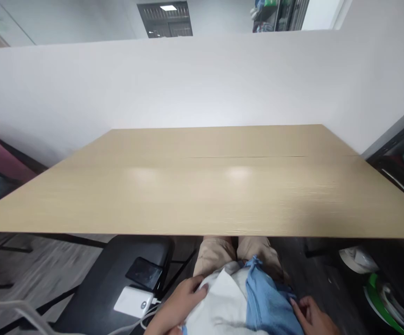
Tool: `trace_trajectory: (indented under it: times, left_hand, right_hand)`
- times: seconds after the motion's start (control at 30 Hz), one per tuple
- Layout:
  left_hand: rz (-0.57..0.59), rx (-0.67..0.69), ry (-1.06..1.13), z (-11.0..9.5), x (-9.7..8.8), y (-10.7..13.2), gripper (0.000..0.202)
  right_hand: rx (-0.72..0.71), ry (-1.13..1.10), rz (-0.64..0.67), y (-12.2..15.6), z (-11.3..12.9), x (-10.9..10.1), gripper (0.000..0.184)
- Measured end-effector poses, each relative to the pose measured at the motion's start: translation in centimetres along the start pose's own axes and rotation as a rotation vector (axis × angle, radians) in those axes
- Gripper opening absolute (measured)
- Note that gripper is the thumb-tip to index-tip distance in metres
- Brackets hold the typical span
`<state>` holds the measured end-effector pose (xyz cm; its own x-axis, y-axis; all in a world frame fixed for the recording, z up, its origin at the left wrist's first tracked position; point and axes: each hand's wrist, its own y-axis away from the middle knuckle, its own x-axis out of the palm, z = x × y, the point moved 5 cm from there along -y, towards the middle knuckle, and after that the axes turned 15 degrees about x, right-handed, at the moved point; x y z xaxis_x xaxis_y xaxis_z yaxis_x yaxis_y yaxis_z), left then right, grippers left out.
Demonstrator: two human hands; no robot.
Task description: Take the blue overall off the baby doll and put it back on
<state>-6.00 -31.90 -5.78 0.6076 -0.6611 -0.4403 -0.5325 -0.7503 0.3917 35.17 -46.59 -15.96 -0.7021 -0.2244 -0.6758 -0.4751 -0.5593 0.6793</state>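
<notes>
A crumpled white and blue cloth (pixel 228 298) lies across my lap, over beige shorts (pixel 216 256). My left hand (pixel 183 302) is at the cloth's white left side, its thumb and forefinger closed on the fabric; the lower fingers are mostly hidden. At the blue right side, my right hand (pixel 313 316) has its fingers curled, and a fingertip and thumb grip the blue edge. Both hands are below the front edge of the pale wooden table (pixel 202 195).
On a black chair (pixel 93 284) to the left lie a dark phone (pixel 144 273) and a white power bank (pixel 134 301) with a cable. A white partition (pixel 202 83) stands behind the table. Shelves at right hold a green round item (pixel 380 302).
</notes>
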Motion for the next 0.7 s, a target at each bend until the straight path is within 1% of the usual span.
trace_trajectory:
  times: [0.07,0.2,0.3,0.4,0.53,0.7]
  left_hand:
    - [-0.001,0.001,-0.019,-0.2,0.0,0.0,0.054]
    - [-0.014,-0.014,-0.056,-0.2,-0.1,-0.1,0.057]
    - [-0.006,-0.017,-0.052,-0.1,-0.1,-0.2,0.060]
    - [-0.001,-0.004,-0.047,-0.1,-0.2,-0.2,0.062]
    - [0.013,0.017,-0.022,-0.6,-0.2,-0.2,0.064]
    - [0.046,0.025,-0.063,-1.6,-0.3,-0.3,0.060]
  right_hand:
    - [0.041,0.062,-0.002,0.7,0.4,-0.6,0.042]
    - [0.110,0.168,0.046,2.0,1.4,-1.3,0.048]
    - [0.078,0.181,0.013,2.3,2.0,-1.4,0.045]
    - [0.023,0.196,-0.035,2.0,2.3,-1.0,0.044]
    - [-0.033,0.102,-0.101,1.5,2.2,-0.8,0.042]
    - [-0.004,-0.015,-0.152,1.1,1.9,-1.1,0.039]
